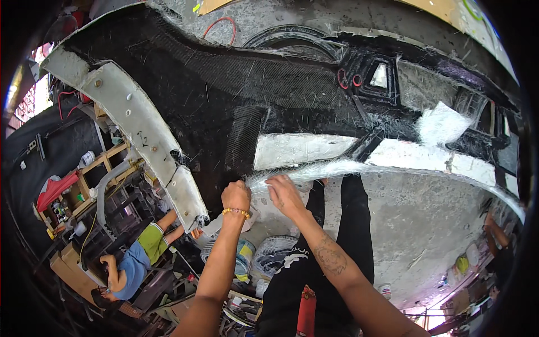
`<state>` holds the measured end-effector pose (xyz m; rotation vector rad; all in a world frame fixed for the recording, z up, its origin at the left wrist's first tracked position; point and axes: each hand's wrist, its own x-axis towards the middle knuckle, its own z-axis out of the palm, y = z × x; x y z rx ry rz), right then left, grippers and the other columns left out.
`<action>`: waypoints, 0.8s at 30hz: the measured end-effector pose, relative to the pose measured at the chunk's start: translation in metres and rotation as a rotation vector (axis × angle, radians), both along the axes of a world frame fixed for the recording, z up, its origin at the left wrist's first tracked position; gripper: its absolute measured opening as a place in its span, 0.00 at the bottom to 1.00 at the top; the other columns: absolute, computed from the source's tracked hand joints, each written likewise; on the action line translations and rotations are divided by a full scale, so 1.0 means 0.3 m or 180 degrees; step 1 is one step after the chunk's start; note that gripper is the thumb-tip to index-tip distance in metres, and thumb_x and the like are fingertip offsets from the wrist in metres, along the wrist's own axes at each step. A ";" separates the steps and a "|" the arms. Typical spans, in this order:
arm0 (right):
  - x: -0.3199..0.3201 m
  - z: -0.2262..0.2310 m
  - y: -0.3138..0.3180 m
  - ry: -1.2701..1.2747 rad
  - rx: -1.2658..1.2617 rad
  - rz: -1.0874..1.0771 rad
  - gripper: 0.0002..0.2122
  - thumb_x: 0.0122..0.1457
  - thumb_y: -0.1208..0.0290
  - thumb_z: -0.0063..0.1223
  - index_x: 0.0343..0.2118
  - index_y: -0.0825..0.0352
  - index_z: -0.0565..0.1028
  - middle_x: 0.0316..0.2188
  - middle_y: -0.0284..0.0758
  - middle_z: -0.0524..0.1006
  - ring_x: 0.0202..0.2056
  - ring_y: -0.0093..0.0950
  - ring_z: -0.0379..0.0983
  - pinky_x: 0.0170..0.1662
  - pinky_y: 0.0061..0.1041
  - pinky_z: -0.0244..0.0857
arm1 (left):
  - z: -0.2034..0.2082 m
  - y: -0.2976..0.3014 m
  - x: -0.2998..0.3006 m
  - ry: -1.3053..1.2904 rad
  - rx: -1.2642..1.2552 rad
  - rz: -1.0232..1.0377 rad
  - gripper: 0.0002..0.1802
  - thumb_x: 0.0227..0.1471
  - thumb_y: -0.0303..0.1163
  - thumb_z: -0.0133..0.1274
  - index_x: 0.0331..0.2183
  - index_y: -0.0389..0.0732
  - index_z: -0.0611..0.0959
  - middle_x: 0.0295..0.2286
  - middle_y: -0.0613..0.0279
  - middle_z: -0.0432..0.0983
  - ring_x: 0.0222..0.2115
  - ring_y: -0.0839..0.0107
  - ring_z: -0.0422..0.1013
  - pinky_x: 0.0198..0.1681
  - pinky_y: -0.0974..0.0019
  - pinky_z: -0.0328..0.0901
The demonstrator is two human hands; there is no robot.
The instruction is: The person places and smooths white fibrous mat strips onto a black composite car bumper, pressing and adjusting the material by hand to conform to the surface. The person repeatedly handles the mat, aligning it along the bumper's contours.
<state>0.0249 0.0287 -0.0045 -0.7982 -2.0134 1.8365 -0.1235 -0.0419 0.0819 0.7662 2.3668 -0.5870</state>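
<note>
A large black moulded shell, apparently fibreglass (196, 101), lies across the view, with loose white fibres scattered over it. My left hand (236, 196), wearing a beaded bracelet, is closed in a fist at the shell's near edge, at the left end of a white fibreglass strip (331, 168). My right hand (285, 195) is just to its right, thumb and fingers pinched at the strip's lower edge. The strip runs rightward along the rim below white panels (306, 149). Red-handled scissors (359, 104) lie on the shell. Farther right rests a white fibreglass mat piece (443, 123).
A pale flanged panel edge (132, 118) borders the shell on the left. Another person (132, 269) in a blue shirt is low at the left, near a cluttered wooden shelf (101, 174). Containers (275, 250) stand below my hands. At the far right is another person's arm (497, 233).
</note>
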 end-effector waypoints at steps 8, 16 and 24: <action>0.006 -0.025 -0.013 -0.0299 -0.0317 0.0549 0.13 0.57 0.78 0.47 0.44 0.71 0.76 0.43 0.45 0.76 0.46 0.44 0.72 0.52 0.39 0.66 | -0.012 -0.001 -0.004 0.0066 -0.0086 -0.0036 0.16 0.45 0.38 0.63 0.26 0.32 0.83 0.27 0.40 0.79 0.30 0.45 0.77 0.35 0.49 0.73; -0.061 0.031 -0.070 -0.0009 -0.0025 0.1133 0.19 0.54 0.80 0.45 0.50 0.65 0.75 0.51 0.38 0.73 0.53 0.41 0.67 0.56 0.40 0.61 | 0.080 -0.001 0.010 -0.0051 -0.0139 -0.0126 0.17 0.44 0.37 0.65 0.31 0.32 0.83 0.27 0.40 0.79 0.30 0.46 0.78 0.34 0.49 0.73; -0.068 0.053 -0.042 -0.0187 -0.0012 0.1078 0.17 0.54 0.79 0.45 0.48 0.64 0.75 0.48 0.38 0.73 0.52 0.40 0.67 0.58 0.41 0.60 | 0.418 0.029 0.174 -0.0433 0.0841 0.0581 0.14 0.52 0.33 0.60 0.37 0.33 0.82 0.22 0.43 0.79 0.24 0.49 0.77 0.28 0.54 0.70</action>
